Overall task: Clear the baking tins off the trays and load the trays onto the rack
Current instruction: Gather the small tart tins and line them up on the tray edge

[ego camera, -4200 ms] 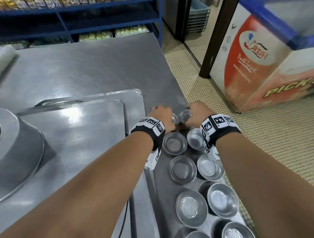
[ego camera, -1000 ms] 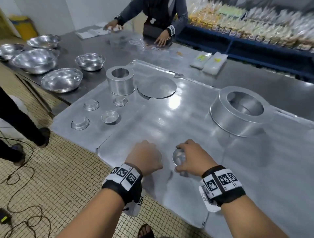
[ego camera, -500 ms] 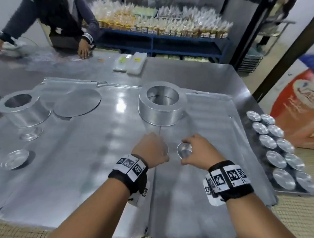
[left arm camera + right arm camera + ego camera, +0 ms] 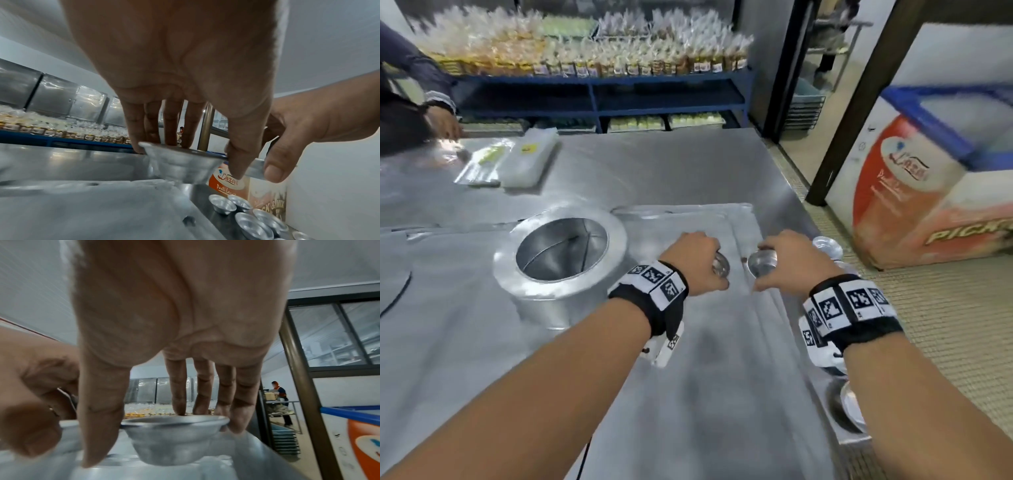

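My left hand (image 4: 717, 270) grips a small round baking tin (image 4: 721, 268) by its rim, a little above the flat metal trays (image 4: 688, 394). In the left wrist view its thumb and fingers (image 4: 151, 129) pinch that tin (image 4: 180, 167) from above. Just to the right, my right hand (image 4: 767, 265) holds a second small tin (image 4: 763, 264), which the right wrist view shows as a tin (image 4: 172, 439) held by the rim. More small tins (image 4: 244, 222) stand on a narrow tray (image 4: 854, 437) at the table's right edge, partly hidden by my right forearm.
A large ring-shaped cake tin (image 4: 561, 255) stands on the trays to the left of my hands. Plastic packets (image 4: 517, 159) lie at the back, near another person's hand (image 4: 446, 126). Behind is a blue shelf (image 4: 599, 84) of goods, and a chest freezer (image 4: 928, 178) stands on the tiled floor.
Both hands, each still holding a small tin, have travelled right along the table past the large ring tin. They are now near the narrow tray of small tins.
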Action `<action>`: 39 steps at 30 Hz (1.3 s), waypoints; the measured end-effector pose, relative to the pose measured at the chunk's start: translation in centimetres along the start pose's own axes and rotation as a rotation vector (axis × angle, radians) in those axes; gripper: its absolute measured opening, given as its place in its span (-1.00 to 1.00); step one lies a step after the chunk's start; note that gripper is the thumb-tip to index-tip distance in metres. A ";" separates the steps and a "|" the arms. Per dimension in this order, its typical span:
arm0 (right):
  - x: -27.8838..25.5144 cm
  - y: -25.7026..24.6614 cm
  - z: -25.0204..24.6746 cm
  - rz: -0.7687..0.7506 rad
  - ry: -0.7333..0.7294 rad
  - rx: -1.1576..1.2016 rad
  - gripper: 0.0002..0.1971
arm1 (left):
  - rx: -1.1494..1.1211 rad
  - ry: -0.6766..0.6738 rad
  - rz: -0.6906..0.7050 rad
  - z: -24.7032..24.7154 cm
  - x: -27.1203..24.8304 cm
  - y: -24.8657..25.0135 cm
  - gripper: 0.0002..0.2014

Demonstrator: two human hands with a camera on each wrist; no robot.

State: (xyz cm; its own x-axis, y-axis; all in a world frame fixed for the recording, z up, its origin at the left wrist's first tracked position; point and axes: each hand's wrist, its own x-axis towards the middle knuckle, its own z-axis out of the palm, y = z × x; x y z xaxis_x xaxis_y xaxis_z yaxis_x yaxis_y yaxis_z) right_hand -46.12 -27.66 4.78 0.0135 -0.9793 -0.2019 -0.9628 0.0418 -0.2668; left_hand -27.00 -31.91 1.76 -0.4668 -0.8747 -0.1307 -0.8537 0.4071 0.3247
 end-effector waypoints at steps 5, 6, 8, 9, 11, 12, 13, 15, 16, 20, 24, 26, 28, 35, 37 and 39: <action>8.0 9.3 -2.3 0.082 0.049 -0.008 -0.19 | 0.033 0.005 0.045 0.7 12.2 4.7 -0.64; 9.6 11.2 -2.6 0.096 0.055 0.010 -0.19 | 0.032 0.009 0.056 1.2 14.3 5.5 -0.65; 12.6 14.4 -2.9 0.109 0.048 0.021 -0.23 | 0.004 0.019 0.066 2.3 18.2 6.5 -0.61; 14.0 16.0 -2.9 0.119 0.046 0.023 -0.30 | -0.002 0.013 0.061 2.9 19.9 6.9 -0.59; 16.6 18.8 -2.6 0.163 0.065 0.041 -0.47 | 0.004 0.002 0.065 4.2 23.0 7.4 -0.57; 17.8 20.2 -2.1 0.184 0.072 0.060 -0.51 | 0.013 -0.008 0.067 4.8 24.4 7.6 -0.56; 19.0 21.4 -1.6 0.197 0.073 0.089 -0.53 | 0.023 -0.019 0.056 5.4 25.7 7.8 -0.55; 20.9 23.2 -0.6 0.187 0.075 0.131 -0.58 | 0.038 -0.029 0.042 6.5 28.1 8.1 -0.55; 21.7 23.8 -0.2 0.175 0.077 0.147 -0.60 | 0.042 -0.028 0.040 7.0 29.1 8.1 -0.55; 24.4 25.3 1.2 0.155 0.048 0.169 -0.61 | 0.034 -0.040 0.015 9.2 32.6 7.9 -0.56; 26.0 25.9 2.5 0.147 0.046 0.138 -0.68 | 0.022 -0.033 -0.027 11.2 34.7 7.7 -0.65; 26.5 25.8 2.6 0.147 0.023 0.115 -0.73 | -0.002 -0.036 -0.050 12.1 35.2 7.6 -0.69; 26.9 25.7 2.7 0.136 -0.019 0.065 -0.70 | -0.022 -0.035 -0.064 12.7 35.5 7.4 -0.67; 27.3 25.6 3.3 0.105 -0.074 -0.016 -0.12 | -0.044 -0.001 -0.025 13.0 35.1 7.3 -0.52; 27.0 25.4 3.1 0.110 -0.069 -0.018 -0.09 | -0.075 0.017 -0.031 12.7 34.6 7.3 -0.41; 26.5 25.2 2.7 0.126 -0.037 -0.047 -0.30 | -0.091 0.033 -0.039 12.1 33.9 7.2 -0.40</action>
State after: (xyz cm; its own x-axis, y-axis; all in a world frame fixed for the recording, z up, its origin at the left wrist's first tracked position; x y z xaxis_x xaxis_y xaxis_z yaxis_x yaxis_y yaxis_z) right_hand -69.33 -52.08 -9.85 -0.0990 -0.9589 -0.2659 -0.9690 0.1536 -0.1934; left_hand -51.77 -55.39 -11.62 -0.4245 -0.8982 -0.1146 -0.8460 0.3484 0.4036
